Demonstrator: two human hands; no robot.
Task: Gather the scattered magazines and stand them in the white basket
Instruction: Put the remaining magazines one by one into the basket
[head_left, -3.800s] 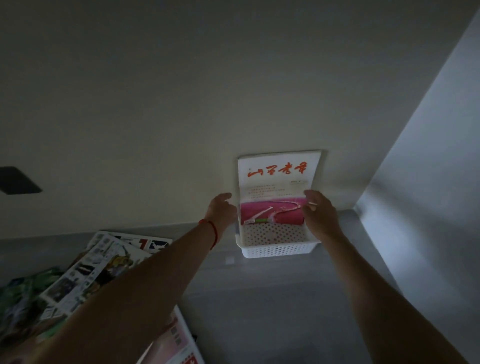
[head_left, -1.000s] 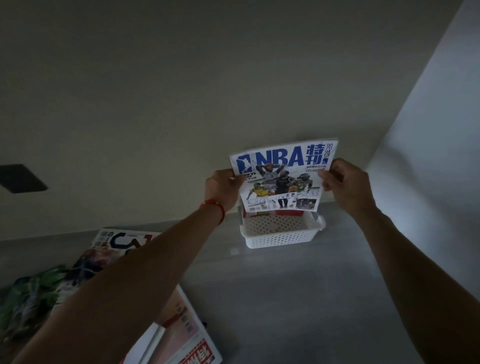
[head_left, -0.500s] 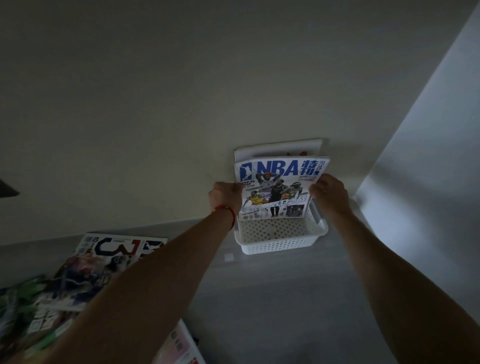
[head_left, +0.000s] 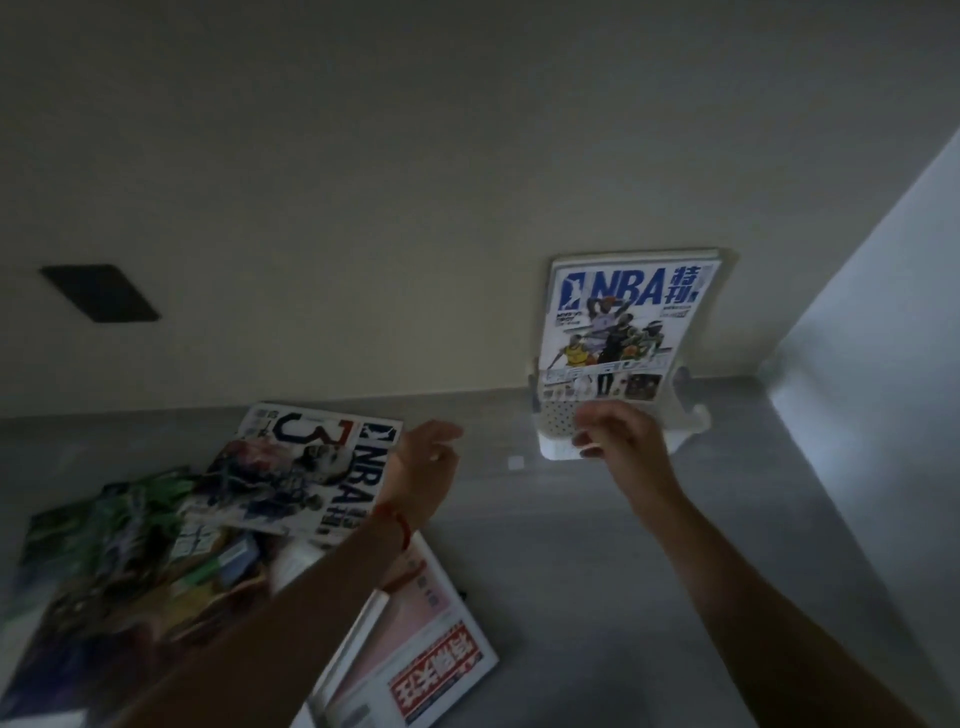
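On the grey tabletop (head_left: 597, 545), a loose heap lies at left: a glossy NBA magazine with a big "3" (head_left: 311, 462), a green-covered magazine (head_left: 119, 561) and a pink-and-white magazine with a red title block (head_left: 415, 649). A dark rectangular wall plate (head_left: 98, 292) sits on the beige wall. The white perforated plastic basket (head_left: 691, 426) stands against that wall, with the blue-titled NBA magazine (head_left: 623, 322) upright inside. Half a second ago both hands gripped that magazine; now the left hand (head_left: 423, 467) hangs released over the heap and the right hand (head_left: 618, 434), loosely curled and empty, hovers before the basket.
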